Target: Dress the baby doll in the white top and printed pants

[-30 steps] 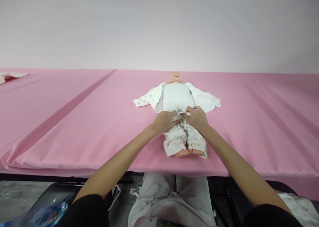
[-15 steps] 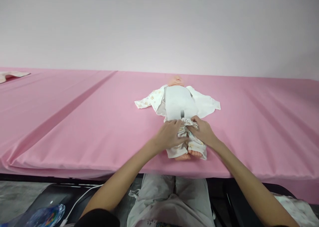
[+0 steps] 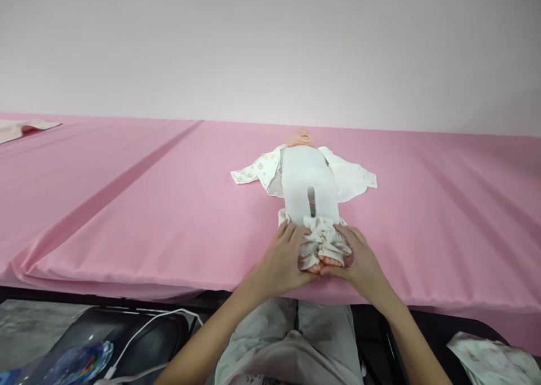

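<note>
A baby doll (image 3: 310, 171) lies on its back with its head toward the white wall and its feet toward me. Its white patterned shirt (image 3: 265, 169) is open at the front, both sleeves spread sideways. White printed baby pants (image 3: 324, 234) are bunched around the doll's lower legs, with its toes (image 3: 328, 262) showing below. My left hand (image 3: 285, 258) is closed around the left side of the bunched pants, thumb beside the foot. On the other side my right hand (image 3: 359, 261) grips them likewise, fingers on top and thumb under the toes.
Pink cloth (image 3: 169, 216) covers the table, with a folded light cloth (image 3: 25, 129) at its far left. Below the front edge are black chairs, a white cable (image 3: 147, 323), a clear plastic bottle (image 3: 71, 362) at left and a patterned cloth (image 3: 492, 357) at right.
Both hands have moved down toward the doll's feet. The pants have slid lower with them, baring more of the doll's upper legs.
</note>
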Tool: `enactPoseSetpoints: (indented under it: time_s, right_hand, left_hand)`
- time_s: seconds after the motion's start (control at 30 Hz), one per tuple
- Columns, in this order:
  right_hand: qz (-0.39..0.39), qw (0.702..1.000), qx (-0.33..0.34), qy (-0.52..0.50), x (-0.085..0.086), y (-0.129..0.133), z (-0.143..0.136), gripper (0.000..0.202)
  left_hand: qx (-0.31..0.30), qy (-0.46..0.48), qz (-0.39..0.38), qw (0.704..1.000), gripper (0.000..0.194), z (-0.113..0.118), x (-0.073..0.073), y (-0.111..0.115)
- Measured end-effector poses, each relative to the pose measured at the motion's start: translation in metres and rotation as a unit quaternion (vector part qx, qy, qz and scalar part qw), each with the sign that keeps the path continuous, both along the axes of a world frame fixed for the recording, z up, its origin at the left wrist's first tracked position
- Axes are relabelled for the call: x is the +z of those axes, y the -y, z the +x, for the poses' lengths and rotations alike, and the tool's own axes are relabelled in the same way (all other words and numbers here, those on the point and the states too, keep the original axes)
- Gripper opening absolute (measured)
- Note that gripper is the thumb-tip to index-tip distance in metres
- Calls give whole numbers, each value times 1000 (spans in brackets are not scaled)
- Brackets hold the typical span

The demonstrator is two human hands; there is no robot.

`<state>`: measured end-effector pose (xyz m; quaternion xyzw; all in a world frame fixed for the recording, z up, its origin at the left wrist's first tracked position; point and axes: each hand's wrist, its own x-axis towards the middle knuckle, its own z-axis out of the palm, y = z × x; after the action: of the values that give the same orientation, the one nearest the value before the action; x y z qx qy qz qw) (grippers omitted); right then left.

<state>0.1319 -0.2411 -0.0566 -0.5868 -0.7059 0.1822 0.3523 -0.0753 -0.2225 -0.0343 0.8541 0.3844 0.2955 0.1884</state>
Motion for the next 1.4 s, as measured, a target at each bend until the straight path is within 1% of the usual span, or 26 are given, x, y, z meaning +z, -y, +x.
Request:
enactPoseSetpoints:
  time_s: [0.07,0.1,0.13,0.2,0.23,0.37,0.43,0.47,0.5,0.53,0.6,0.67,0.73,0.77,0.83,0.9,0.97,1.07,1.2,1.27,1.33,1.4]
  right_hand:
    - [60,998,-16,1,-7,9,-3,63]
    - [96,995,-27,2,-10,14,-6,51]
    - [132,990,-40,5,-13,20,-9,38]
    - [206,977,-57,18,-19,31,-19,14]
    - [250,966,-61,25,-21,36,-24,10]
    - [410,908,-70,50,-31,48,-42,20]
    - [443,890,-83,70,-33,50,-45,21]
    - [447,887,-82,80,-34,51,-46,22]
    - [450,885,-79,85,-33,51,-46,23]
    - [446,888,-74,88,-32,51,-46,23]
    - [424,899,-70,86,-27,54,-46,22]
    - [393,912,-81,84,-23,58,-47,21]
    - [362,925,-81,83,-22,65,-49,19]
    - [350,930,-73,81,-22,68,-49,18]
    - [328,940,-46,81,-24,74,-49,18]
    - [307,947,-19,87,-26,78,-47,21]
    - [292,951,2,98,-27,81,-43,22]
    - [309,945,34,99,-25,85,-36,17]
    - [346,930,90,86,-21,95,-30,28]
    - [340,929,109,101,-18,101,-28,32]
    - [289,941,130,117,-14,107,-24,38]
    - [205,956,162,133,-7,111,-17,46]
  left_hand:
    - [12,28,27,999,34,2,-10,9]
    - [22,42,48,998,23,4,-16,14]
    - [33,56,71,995,17,5,-22,19]
    - [48,83,111,989,17,10,-33,30]
    - [53,101,126,985,18,13,-37,35]
    - [81,176,172,966,18,20,-48,53]
    - [93,196,200,955,12,20,-51,60]
    - [103,201,205,952,11,19,-52,62]
    - [116,205,199,951,16,18,-51,65]
    - [131,206,176,954,26,17,-50,67]
    - [151,202,100,962,45,15,-43,69]
    - [144,184,22,972,62,13,-34,69]
    - [126,149,-21,981,70,11,-26,69]
    - [117,130,-29,984,70,10,-23,68]
    - [100,103,-24,989,63,8,-22,68]
    - [87,98,4,991,53,6,-23,70]
    - [67,93,31,993,46,2,-26,72]
    - [29,63,30,997,46,-5,-30,77]
    - [-22,10,41,999,41,-19,-33,87]
    - [-33,-19,56,998,41,-26,-31,93]
    - [-30,-42,68,996,43,-33,-25,97]
    - [-13,-58,87,994,47,-39,-16,99]
